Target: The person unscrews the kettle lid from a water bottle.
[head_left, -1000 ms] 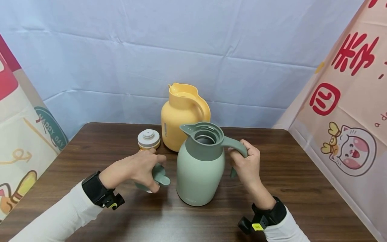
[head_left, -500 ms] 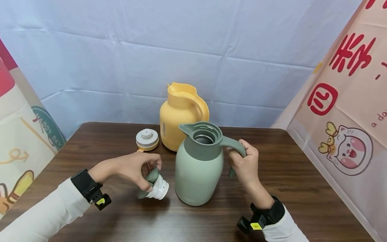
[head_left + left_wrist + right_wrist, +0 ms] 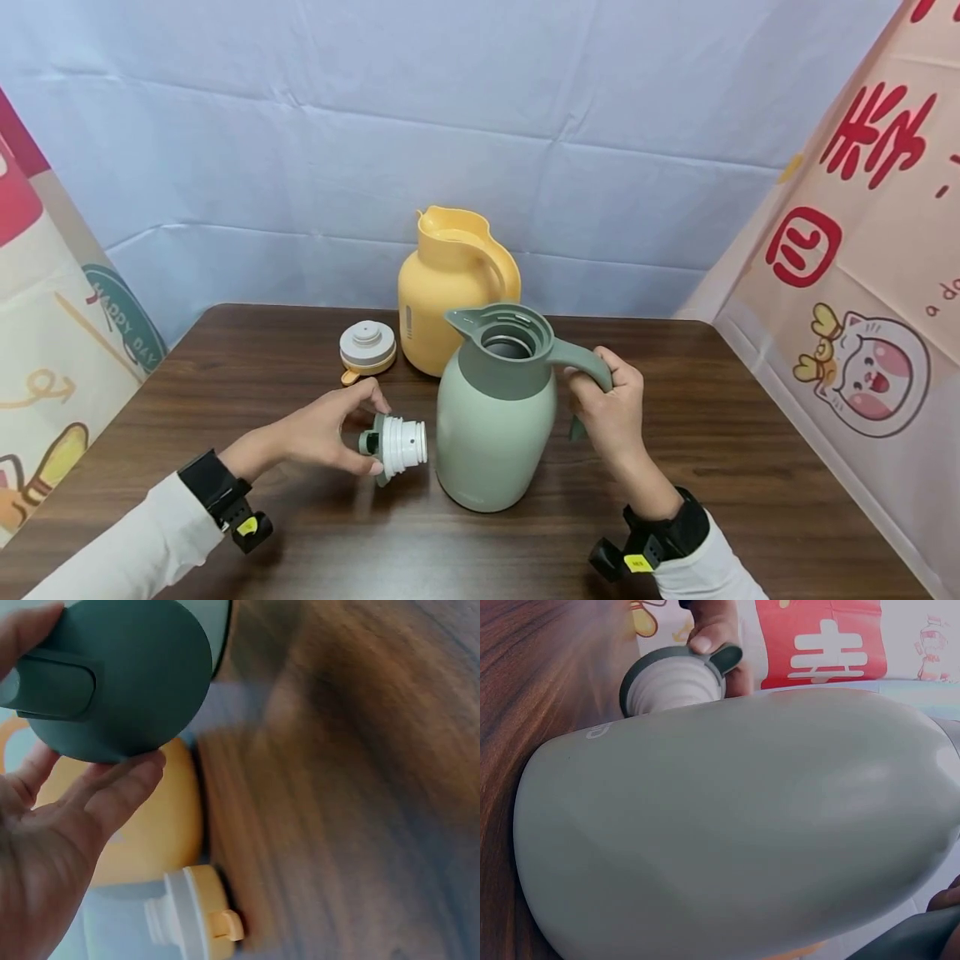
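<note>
My left hand (image 3: pixel 330 433) pinches a green jug lid (image 3: pixel 124 682) by its rim, tipped on its side. Its white threaded stopper (image 3: pixel 405 444) points right, toward the green jug. In the left wrist view the lid's smooth top and thumb tab show. With my right hand (image 3: pixel 611 404) I grip the handle (image 3: pixel 585 360) of the green vacuum jug (image 3: pixel 495 442), which stands upright on the table with its mouth uncovered. The right wrist view is mostly filled by the jug's pale green body (image 3: pixel 735 825), the lid just behind it.
Behind the green jug stands a yellow jug (image 3: pixel 431 308), its top uncovered. Left of it, a white and yellow lid (image 3: pixel 367 343) sits stopper-up on the brown wooden table (image 3: pixel 247 358). A pale cloth (image 3: pixel 375 150) hangs behind the table, with printed cloths at both sides.
My left hand has turned the green lid over onto its side, so its white stopper now faces the jug. The right hand and the green jug have stayed in place.
</note>
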